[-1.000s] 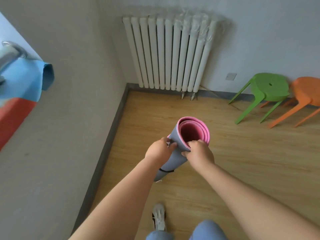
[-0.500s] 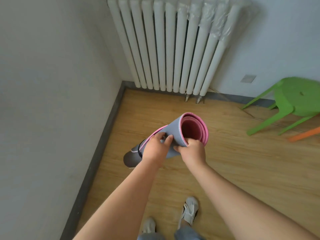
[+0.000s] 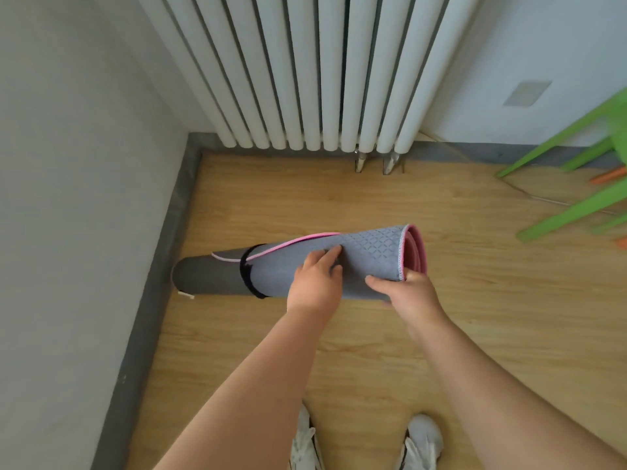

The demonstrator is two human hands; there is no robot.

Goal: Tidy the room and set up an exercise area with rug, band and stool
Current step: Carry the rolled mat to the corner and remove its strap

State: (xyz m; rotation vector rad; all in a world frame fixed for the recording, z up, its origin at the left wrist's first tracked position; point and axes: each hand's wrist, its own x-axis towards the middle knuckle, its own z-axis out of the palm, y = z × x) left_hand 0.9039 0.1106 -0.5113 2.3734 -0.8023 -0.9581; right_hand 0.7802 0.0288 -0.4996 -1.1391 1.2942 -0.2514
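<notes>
A rolled grey rug (image 3: 278,269) with pink inside lies nearly level in front of me, just above the wooden floor, its dark end pointing at the left wall. A black strap (image 3: 247,273) circles it near that end. My left hand (image 3: 317,279) presses on the middle of the roll with fingers on the loose flap. My right hand (image 3: 409,290) grips the roll's right end below the stitched edge. A green stool (image 3: 576,171) stands at the right edge, partly cut off.
A white radiator (image 3: 305,69) hangs on the far wall, its feet on the floor. A grey skirting (image 3: 159,252) runs along the left wall. Orange stool legs (image 3: 609,174) peek behind the green one. My white shoes (image 3: 420,442) are at the bottom.
The roll has swung from upright, open end toward me, down to nearly horizontal near the floor. I have stepped closer to the radiator and the corner; both hands kept hold.
</notes>
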